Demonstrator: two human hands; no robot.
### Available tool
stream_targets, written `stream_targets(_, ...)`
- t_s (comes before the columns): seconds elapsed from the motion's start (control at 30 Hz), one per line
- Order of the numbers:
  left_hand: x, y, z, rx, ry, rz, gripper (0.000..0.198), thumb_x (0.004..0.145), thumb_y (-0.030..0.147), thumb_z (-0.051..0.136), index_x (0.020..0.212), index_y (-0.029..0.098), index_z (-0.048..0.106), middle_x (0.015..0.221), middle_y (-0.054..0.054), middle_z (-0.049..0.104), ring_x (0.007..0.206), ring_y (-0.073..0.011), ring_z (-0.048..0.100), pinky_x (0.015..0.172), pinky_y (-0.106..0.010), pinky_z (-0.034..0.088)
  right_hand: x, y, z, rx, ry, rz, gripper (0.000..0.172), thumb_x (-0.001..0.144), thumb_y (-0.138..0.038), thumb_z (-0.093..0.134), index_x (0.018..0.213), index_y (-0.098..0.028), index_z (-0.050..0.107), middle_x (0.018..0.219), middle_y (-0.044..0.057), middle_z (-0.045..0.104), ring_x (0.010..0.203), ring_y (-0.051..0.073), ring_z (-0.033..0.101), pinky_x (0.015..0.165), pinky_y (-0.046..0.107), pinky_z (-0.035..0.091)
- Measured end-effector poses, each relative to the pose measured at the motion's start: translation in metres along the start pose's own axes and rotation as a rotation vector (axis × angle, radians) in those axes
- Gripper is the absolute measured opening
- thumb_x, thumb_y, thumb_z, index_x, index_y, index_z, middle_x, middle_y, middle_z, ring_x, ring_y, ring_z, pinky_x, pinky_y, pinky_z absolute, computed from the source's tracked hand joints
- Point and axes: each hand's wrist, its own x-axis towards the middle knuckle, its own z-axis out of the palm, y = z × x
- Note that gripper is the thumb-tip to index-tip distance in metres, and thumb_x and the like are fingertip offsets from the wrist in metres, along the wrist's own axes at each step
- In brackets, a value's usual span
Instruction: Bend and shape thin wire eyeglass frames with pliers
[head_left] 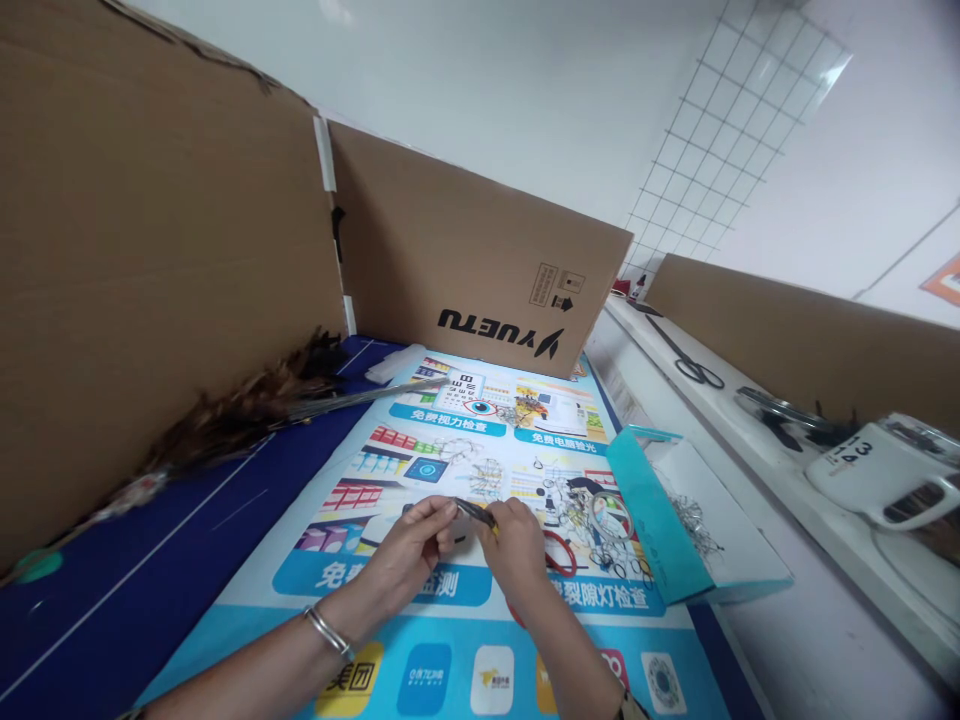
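My right hand (516, 540) is closed around dark-jawed pliers (474, 511) with a bit of yellow showing at the grip. The jaws point left, toward my left hand (416, 545). Thumb and fingers of that left hand are pinched together at the pliers' tip; whatever they hold is too small to make out. A red loop (561, 553) lies just right of my right hand, partly covered by it. Beyond it is a tangled heap of thin wire pieces and rings (611, 525). Smaller wire bits (487, 478) lie scattered ahead of my hands.
An open teal box (660, 520) holding wire pieces stands at the right. Brown feathers (225, 420) and long thin rods (367, 396) lie to the left. Cardboard walls (480, 250) surround the printed mat. A white ledge on the right bears scissors (699, 373) and a white mug (885, 470).
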Motion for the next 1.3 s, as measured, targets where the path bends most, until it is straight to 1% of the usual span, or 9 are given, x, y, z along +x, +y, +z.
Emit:
stream_targets(0.13, 0.001, -0.002, -0.002, -0.008, 0.014, -0.003, 0.018, 0.075, 0.028, 0.074, 0.08, 0.016, 0.061, 0.058, 0.005, 0.049, 0.049, -0.0064, 0.043, 0.049, -0.018, 0.036, 0.0, 0.0, 0.0, 0.009, 0.011, 0.003, 0.013, 0.084, -0.031, 0.058, 0.09, -0.02, 0.061, 0.091, 0.006, 0.059, 0.086, 0.02, 0.053, 0.073, 0.027, 0.036)
stream_targets(0.33, 0.0, -0.003, 0.0, -0.008, -0.007, -0.035, 0.019, 0.074, 0.027, 0.074, 0.078, 0.016, 0.06, 0.058, 0.004, 0.048, 0.049, -0.0068, 0.043, 0.048, -0.018, 0.036, 0.001, 0.001, 0.002, 0.005, 0.011, 0.0, 0.01, 0.084, -0.028, 0.057, 0.091, -0.021, 0.061, 0.091, 0.005, 0.059, 0.086, 0.019, 0.053, 0.073, 0.026, 0.036)
stream_targets(0.47, 0.0, -0.004, 0.001, 0.006, -0.008, -0.036, 0.018, 0.073, 0.026, 0.075, 0.078, 0.016, 0.061, 0.06, 0.004, 0.05, 0.049, -0.0063, 0.042, 0.048, -0.018, 0.036, 0.001, 0.001, 0.002, -0.007, 0.007, 0.005, 0.01, 0.085, -0.029, 0.056, 0.09, -0.021, 0.061, 0.09, 0.005, 0.06, 0.083, 0.019, 0.054, 0.07, 0.026, 0.035)
stream_targets(0.73, 0.002, -0.006, -0.002, 0.073, 0.023, 0.012, 0.02, 0.071, 0.028, 0.077, 0.08, 0.016, 0.064, 0.063, 0.004, 0.053, 0.049, -0.0057, 0.044, 0.049, -0.017, 0.036, 0.001, 0.0, -0.001, -0.023, -0.021, 0.002, 0.015, 0.088, -0.034, 0.054, 0.089, -0.021, 0.062, 0.089, 0.005, 0.061, 0.08, 0.018, 0.056, 0.066, 0.025, 0.036)
stream_targets(0.97, -0.002, -0.002, 0.003, 0.144, 0.018, 0.032, 0.019, 0.071, 0.03, 0.076, 0.078, 0.016, 0.065, 0.063, 0.003, 0.054, 0.05, -0.0068, 0.045, 0.049, -0.018, 0.035, 0.003, 0.001, -0.003, -0.041, -0.043, 0.001, 0.013, 0.087, -0.033, 0.056, 0.088, -0.021, 0.062, 0.088, 0.004, 0.062, 0.081, 0.018, 0.057, 0.065, 0.024, 0.036)
stream_targets(1.07, -0.002, 0.001, 0.004, 0.202, 0.022, 0.031, 0.022, 0.07, 0.032, 0.076, 0.08, 0.016, 0.066, 0.065, 0.001, 0.056, 0.05, -0.0079, 0.046, 0.048, -0.019, 0.034, 0.006, 0.005, -0.006, -0.049, -0.04, 0.022, 0.014, 0.087, -0.034, 0.055, 0.087, -0.022, 0.062, 0.086, 0.004, 0.063, 0.08, 0.018, 0.057, 0.065, 0.024, 0.036)
stream_targets(1.17, 0.001, 0.006, 0.001, 0.284, 0.041, 0.049, 0.024, 0.07, 0.034, 0.075, 0.084, 0.017, 0.066, 0.067, 0.001, 0.057, 0.05, -0.0086, 0.046, 0.048, -0.02, 0.033, 0.011, 0.015, -0.012, -0.059, -0.024, 0.067, 0.023, 0.091, -0.039, 0.049, 0.088, -0.021, 0.062, 0.087, 0.004, 0.063, 0.082, 0.017, 0.058, 0.066, 0.024, 0.037)
stream_targets(1.3, 0.01, 0.018, -0.007, 0.445, 0.056, 0.11, 0.022, 0.071, 0.035, 0.073, 0.083, 0.017, 0.066, 0.056, 0.004, 0.053, 0.049, -0.0093, 0.045, 0.048, -0.019, 0.033, 0.018, 0.03, -0.019, -0.073, 0.014, 0.139, 0.03, 0.094, -0.043, 0.043, 0.09, -0.021, 0.063, 0.089, 0.006, 0.064, 0.084, 0.018, 0.059, 0.066, 0.024, 0.037)
